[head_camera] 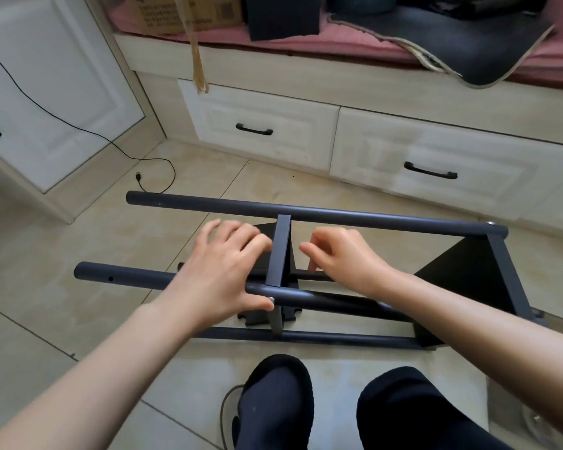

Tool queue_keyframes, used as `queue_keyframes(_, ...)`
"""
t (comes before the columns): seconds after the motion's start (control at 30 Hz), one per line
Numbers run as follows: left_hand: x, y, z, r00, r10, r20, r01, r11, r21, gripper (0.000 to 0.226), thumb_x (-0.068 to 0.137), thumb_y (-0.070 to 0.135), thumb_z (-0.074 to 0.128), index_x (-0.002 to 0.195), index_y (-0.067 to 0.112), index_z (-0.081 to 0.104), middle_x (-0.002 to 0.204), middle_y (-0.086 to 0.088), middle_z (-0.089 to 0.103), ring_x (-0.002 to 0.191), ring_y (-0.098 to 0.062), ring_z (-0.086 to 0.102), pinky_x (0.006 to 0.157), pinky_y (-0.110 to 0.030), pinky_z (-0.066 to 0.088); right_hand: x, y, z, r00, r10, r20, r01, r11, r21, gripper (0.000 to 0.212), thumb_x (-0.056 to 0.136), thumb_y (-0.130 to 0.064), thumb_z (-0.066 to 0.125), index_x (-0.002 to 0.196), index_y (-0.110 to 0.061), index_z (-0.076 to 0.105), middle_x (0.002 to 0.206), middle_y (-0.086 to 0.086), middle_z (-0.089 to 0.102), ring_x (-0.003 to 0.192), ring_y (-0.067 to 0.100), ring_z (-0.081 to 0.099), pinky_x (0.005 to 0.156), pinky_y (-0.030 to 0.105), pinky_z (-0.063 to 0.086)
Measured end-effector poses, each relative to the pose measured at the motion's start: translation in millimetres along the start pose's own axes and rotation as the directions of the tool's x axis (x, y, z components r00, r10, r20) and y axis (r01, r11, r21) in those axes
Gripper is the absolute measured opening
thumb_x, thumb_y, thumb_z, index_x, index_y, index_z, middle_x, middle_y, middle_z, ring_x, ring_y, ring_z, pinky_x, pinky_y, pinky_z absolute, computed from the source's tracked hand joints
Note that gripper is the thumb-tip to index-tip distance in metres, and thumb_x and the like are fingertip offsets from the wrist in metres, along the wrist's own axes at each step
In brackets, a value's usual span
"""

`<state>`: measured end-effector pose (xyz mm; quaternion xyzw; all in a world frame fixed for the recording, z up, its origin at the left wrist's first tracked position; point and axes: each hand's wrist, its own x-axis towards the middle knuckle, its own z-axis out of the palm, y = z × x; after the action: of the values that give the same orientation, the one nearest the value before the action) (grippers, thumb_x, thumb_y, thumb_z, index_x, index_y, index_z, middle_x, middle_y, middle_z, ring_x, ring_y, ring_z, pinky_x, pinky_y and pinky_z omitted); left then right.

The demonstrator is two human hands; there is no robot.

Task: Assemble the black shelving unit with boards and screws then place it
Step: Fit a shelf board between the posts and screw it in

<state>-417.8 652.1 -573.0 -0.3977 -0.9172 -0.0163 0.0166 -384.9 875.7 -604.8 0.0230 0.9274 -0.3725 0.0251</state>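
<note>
The black shelving unit (pixel 338 216) lies on its side on the tiled floor, its round dark tubes running left to right. A middle board (pixel 278 251) stands edge-up between the far tube and the near upper tube (pixel 124 276). An end board (pixel 468 277) closes the right end. My left hand (pixel 221 271) rests over the near upper tube, its fingers reaching to the middle board and its thumb beside a small silver screw (pixel 271 299). My right hand (pixel 345 258) hovers just right of the middle board with loosely curled fingers and holds nothing I can see.
White drawers (pixel 264 125) under a bench run along the back, and a white cabinet (pixel 46 92) stands at left. A black cable with a plug (pixel 139 177) lies on the floor. My feet in dark socks (pixel 273 401) are near the frame.
</note>
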Motion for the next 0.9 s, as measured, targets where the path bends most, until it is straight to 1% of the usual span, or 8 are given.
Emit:
queue_keyframes(0.07,16.2,-14.2,-1.6,0.984,0.119,0.135,-0.121,0.993,0.005,0.102,0.068,0.08,0.063,0.154,0.04,0.025,0.163,0.014,0.016,0.152,-0.023,0.003,0.124,-0.042,-0.001,9.5,0.8,-5.6,0.989,-0.067,-0.134,0.067,0.998,-0.007,0.032,0.099,-0.035,0.054,0.078,-0.012,0.06,0.073,0.0,0.069,0.07,0.021,0.061,0.067,0.038,0.049)
queue_keyframes(0.1,24.8,-19.0,-1.6,0.966,0.181,0.187,-0.187,0.982,0.014,0.108,0.068,0.084,0.057,0.156,0.044,0.01,0.164,0.02,-0.004,0.152,-0.019,-0.015,0.123,-0.04,-0.011,16.0,0.3,-7.8,0.974,-0.107,-0.198,0.101,0.994,-0.037,0.032,0.1,-0.032,0.053,0.079,-0.009,0.059,0.077,0.003,0.067,0.075,0.025,0.059,0.069,0.039,0.047)
queue_keyframes(0.2,46.7,-30.2,0.3,0.911,0.311,0.271,-0.326,0.945,0.011,0.111,0.064,0.092,0.045,0.157,0.044,0.007,0.165,0.019,-0.011,0.146,-0.012,-0.035,0.119,-0.039,-0.022,40.2,-0.7,-12.7,0.925,-0.223,-0.308,0.157,0.962,-0.224,0.031,0.102,-0.026,0.05,0.085,-0.003,0.062,0.096,0.012,0.06,0.095,0.032,0.049,0.084,0.039,0.041)
queue_keyframes(0.27,55.2,-32.2,2.4,0.873,0.398,0.282,-0.427,0.903,0.048,0.106,0.067,0.092,0.041,0.156,0.037,0.025,0.167,0.014,0.006,0.15,-0.013,-0.027,0.12,-0.045,-0.019,55.4,0.7,-15.5,0.938,-0.221,-0.265,0.129,0.937,-0.324,0.034,0.104,-0.029,0.042,0.091,-0.003,0.06,0.105,0.014,0.058,0.1,0.033,0.046,0.089,0.042,0.04)
queue_keyframes(0.33,60.3,-31.8,4.2,0.832,0.484,0.271,-0.516,0.855,0.06,0.097,0.071,0.089,0.041,0.145,0.027,0.045,0.162,0.009,0.028,0.154,-0.015,-0.011,0.122,-0.046,-0.015,66.9,3.2,-14.8,0.964,-0.186,-0.187,0.103,0.917,-0.384,0.033,0.106,-0.033,0.035,0.088,-0.01,0.049,0.095,0.012,0.058,0.092,0.034,0.049,0.078,0.044,0.04)
queue_keyframes(0.47,71.5,-30.6,9.3,0.76,0.613,0.217,-0.635,0.771,0.048,0.079,0.075,0.086,0.04,0.107,0.016,0.057,0.12,0.001,0.058,0.14,-0.024,0.038,0.124,-0.045,-0.001,78.9,3.0,-2.6,0.974,-0.181,-0.135,0.103,0.888,-0.449,0.031,0.106,-0.039,0.027,0.088,-0.015,0.034,0.063,0.002,0.037,0.06,0.036,0.038,0.056,0.039,0.027)
queue_keyframes(0.6,79.3,-23.3,14.1,0.709,0.692,0.139,-0.703,0.709,0.058,0.07,0.073,0.082,0.048,0.088,0.014,0.046,0.088,0.001,0.042,0.094,-0.026,0.045,0.118,-0.049,0.024,80.2,4.6,3.0,0.961,-0.225,-0.164,0.121,0.868,-0.482,0.027,0.106,-0.038,0.028,0.09,-0.016,0.032,0.058,0.002,0.031,0.052,0.034,0.033,0.051,0.037,0.024)
queue_keyframes(0.9,69.5,-15.7,15.1,0.724,0.674,0.147,-0.688,0.722,0.081,0.072,0.073,0.084,0.048,0.089,0.014,0.046,0.086,0.004,0.03,0.089,-0.024,0.04,0.12,-0.049,0.02,75.6,4.5,3.5,0.96,-0.229,-0.158,0.123,0.858,-0.499,0.025,0.105,-0.033,0.031,0.088,-0.015,0.033,0.058,0.004,0.034,0.058,0.039,0.039,0.053,0.037,0.025)
